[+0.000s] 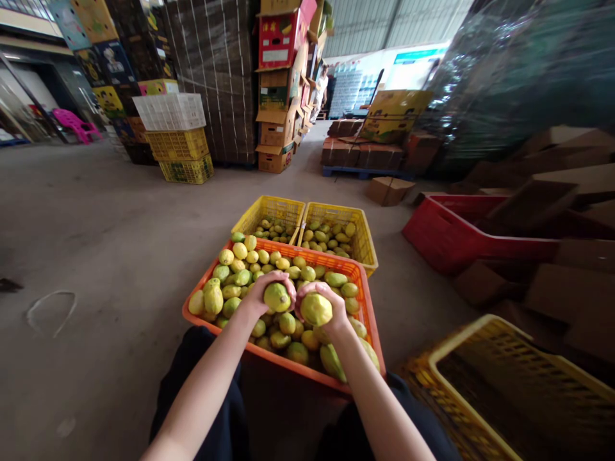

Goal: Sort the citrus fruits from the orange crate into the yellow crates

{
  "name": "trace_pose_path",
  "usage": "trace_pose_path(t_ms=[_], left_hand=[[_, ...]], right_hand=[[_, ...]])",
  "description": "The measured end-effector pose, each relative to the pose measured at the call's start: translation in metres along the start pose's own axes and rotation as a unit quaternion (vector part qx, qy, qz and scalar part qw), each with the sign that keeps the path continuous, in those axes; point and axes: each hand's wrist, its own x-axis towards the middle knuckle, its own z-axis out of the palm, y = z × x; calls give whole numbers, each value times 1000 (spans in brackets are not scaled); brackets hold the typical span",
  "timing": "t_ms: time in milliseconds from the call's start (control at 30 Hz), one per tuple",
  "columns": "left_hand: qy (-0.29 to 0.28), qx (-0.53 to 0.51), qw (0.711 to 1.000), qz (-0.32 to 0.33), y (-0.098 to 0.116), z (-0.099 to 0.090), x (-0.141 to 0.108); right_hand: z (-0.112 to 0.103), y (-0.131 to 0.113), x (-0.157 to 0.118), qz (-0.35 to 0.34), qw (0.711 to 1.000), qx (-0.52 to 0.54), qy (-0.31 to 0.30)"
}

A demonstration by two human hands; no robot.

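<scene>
In the middle of the head view, my left hand (pixel 275 282) is wrapped round a round green-yellow papaya (pixel 277 298), its end turned toward me. Close beside it, my right hand (pixel 325 295) grips a second, yellower papaya (pixel 316 310). Both hands are held over an orange crate (pixel 369 307) filled with many yellow and green papayas (pixel 231 306) of mixed sizes. The fingertips are partly hidden behind the held fruit.
Two yellow crates (pixel 372 251) with smaller fruit stand against the far side of the orange one. At right are an open yellow crate (pixel 461 336), a red bin (pixel 432 237) and cardboard. Stacked cartons (pixel 278 96) and a distant person (pixel 321 93) are farther back.
</scene>
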Motion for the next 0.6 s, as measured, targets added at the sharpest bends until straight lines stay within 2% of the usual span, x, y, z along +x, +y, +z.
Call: trace_pose_path(t_ms=[167, 300, 400, 467, 600], left_hand=[[15, -6, 1000, -22, -2, -4, 0], [10, -26, 999, -23, -4, -6, 2], [55, -80, 995, -34, -4, -5, 7], [109, -147, 982, -57, -2, -3, 10], [194, -300, 932, -67, 3, 1, 12]], right_hand=[[-4, 1, 2, 18, 1000, 6, 9], [-9, 3, 3, -26, 998, -36, -45], [-9, 4, 7, -31, 997, -36, -56], [-6, 3, 11, -14, 1000, -1, -19], [-2, -1, 17, -9, 988, 121, 98]])
